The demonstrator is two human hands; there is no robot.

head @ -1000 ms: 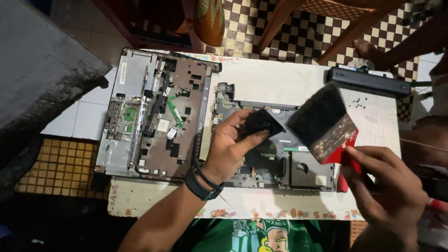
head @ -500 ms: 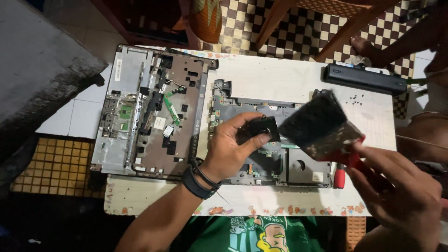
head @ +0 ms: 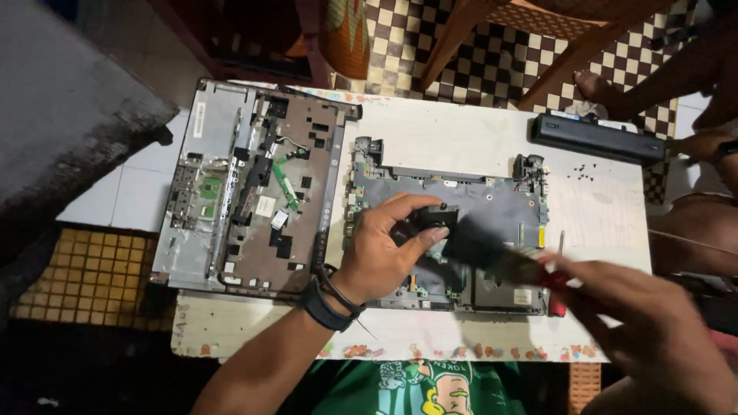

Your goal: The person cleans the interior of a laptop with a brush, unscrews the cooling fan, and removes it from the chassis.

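A laptop motherboard (head: 492, 201) lies on the white table (head: 453, 138) in front of me. My left hand (head: 384, 250) rests on the board and grips a small black fan part (head: 432, 219) between thumb and fingers. My right hand (head: 649, 323) holds a wide paintbrush (head: 492, 250) with a red handle; its dark bristles sweep blurred right beside the black part. To the left lies the opened laptop base shell (head: 254, 184) with its inner side up.
A long black battery (head: 596, 138) lies at the table's far right, with small screws (head: 584, 170) scattered near it. A screwdriver (head: 560, 242) lies right of the board. Another person's hand and leg (head: 696, 142) are at the right edge. Wooden chair legs (head: 461, 31) stand behind the table.
The brush has come down and left from above the board onto the black part in my left hand. My left hand has stayed where it was.
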